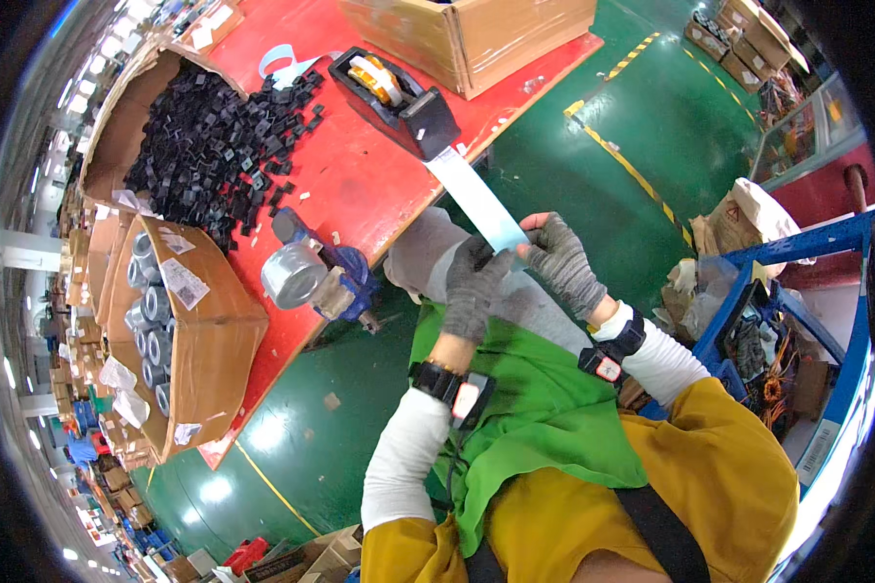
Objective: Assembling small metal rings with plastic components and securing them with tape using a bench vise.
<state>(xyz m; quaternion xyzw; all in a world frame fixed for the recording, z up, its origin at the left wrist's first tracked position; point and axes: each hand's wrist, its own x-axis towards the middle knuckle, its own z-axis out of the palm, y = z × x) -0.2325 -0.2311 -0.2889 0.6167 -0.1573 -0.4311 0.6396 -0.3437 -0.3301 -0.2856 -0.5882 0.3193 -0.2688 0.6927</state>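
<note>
A strip of clear tape (472, 197) runs from a black tape dispenser (399, 102) on the red table (360, 185) down to my two gloved hands. My right hand (564, 262) pinches the strip's free end between thumb and fingers. My left hand (474, 284) is closed on the tape just beside it, fingers curled over a grey object on my lap that is mostly hidden. Both hands hover above my green apron, off the table's edge.
A heap of small black parts (214, 136) spills from an open carton at the table's far left. A blue bench vise (326, 272) clamps a silver cylinder. A carton of metal cylinders (180, 330) stands below; a brown box (476, 34) above. Blue rack (787, 321) at right.
</note>
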